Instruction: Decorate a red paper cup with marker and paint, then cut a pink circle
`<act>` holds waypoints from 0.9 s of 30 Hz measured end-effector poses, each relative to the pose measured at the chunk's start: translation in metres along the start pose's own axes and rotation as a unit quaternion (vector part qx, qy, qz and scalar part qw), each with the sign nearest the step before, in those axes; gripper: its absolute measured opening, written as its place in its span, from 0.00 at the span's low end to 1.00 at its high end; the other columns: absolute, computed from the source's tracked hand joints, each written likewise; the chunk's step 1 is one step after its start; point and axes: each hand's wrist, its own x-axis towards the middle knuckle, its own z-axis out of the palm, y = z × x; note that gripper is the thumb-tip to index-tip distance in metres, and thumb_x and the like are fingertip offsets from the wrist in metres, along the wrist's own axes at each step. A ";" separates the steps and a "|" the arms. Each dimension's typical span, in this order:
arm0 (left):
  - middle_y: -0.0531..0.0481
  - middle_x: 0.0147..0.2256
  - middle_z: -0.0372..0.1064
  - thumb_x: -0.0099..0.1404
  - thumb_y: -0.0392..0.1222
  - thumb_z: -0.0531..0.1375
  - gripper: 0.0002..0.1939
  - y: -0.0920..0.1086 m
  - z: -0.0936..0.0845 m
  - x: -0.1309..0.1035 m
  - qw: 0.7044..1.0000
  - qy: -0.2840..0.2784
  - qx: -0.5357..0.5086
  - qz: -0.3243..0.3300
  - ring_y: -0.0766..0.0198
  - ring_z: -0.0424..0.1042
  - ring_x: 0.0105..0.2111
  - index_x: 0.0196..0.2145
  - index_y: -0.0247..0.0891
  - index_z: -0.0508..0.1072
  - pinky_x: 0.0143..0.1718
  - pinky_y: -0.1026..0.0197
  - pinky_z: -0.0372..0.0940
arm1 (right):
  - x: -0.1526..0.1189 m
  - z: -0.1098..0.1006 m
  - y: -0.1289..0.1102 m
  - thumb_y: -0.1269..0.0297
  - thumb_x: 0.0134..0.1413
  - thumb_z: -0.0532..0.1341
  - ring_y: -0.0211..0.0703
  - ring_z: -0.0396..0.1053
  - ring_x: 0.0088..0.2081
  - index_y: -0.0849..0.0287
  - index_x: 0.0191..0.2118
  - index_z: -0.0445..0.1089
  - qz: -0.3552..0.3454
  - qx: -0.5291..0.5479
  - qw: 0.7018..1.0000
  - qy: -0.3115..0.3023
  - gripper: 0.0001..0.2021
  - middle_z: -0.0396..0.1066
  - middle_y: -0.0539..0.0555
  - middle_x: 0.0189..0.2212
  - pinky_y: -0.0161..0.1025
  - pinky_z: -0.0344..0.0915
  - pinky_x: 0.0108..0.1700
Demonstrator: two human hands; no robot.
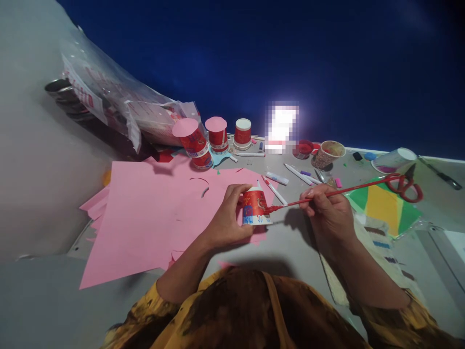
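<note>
yellow-brown garment (236,310) lies nearest. left hand (225,218) grips inverted paper cup (254,202) between thumb and fingers, over grey table (290,242). right hand (330,211) pinches red brush (348,188), its tip against the cup. red coating judged partial: blue and white print shows near the rim.

We cannot make out the bright white shape (281,127) near the far edge of the table, because it is pixelated. The red lettering on the crumpled clear plastic bag (105,77) is too blurred for us to read. The left hand (225,218) hides part of the red-and-white paper cup (255,202), and the right hand (332,213) covers a stretch of the thin red brush (358,187). The bottom edge cuts off the yellow-and-brown patterned shirt (250,310).
</note>
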 end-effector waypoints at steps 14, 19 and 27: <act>0.43 0.60 0.60 0.54 0.34 0.67 0.41 -0.004 0.001 0.000 0.999 0.023 -0.019 0.013 0.47 0.67 0.61 0.64 0.48 0.61 0.64 0.39 0.68 | 0.002 0.000 0.004 0.50 0.56 0.75 0.32 0.65 0.18 0.56 0.31 0.79 0.017 0.000 0.999 -0.029 0.15 0.78 0.51 0.24 0.31 0.62 0.22; 0.43 0.61 0.60 0.51 0.29 0.64 0.43 -0.005 0.000 0.000 1.000 0.020 -0.019 0.012 0.48 0.67 0.62 0.63 0.47 0.61 0.65 0.40 0.68 | 0.000 0.000 0.004 0.51 0.57 0.75 0.33 0.66 0.19 0.56 0.32 0.80 0.007 -0.010 0.999 -0.042 0.14 0.79 0.52 0.24 0.31 0.62 0.22; 0.44 0.59 0.61 0.50 0.30 0.65 0.42 -0.004 0.001 0.000 0.999 0.018 -0.031 0.019 0.48 0.68 0.61 0.62 0.46 0.62 0.65 0.41 0.68 | -0.001 -0.001 0.005 0.50 0.57 0.75 0.35 0.67 0.20 0.56 0.31 0.78 0.009 -0.042 0.998 -0.038 0.15 0.78 0.52 0.25 0.33 0.63 0.21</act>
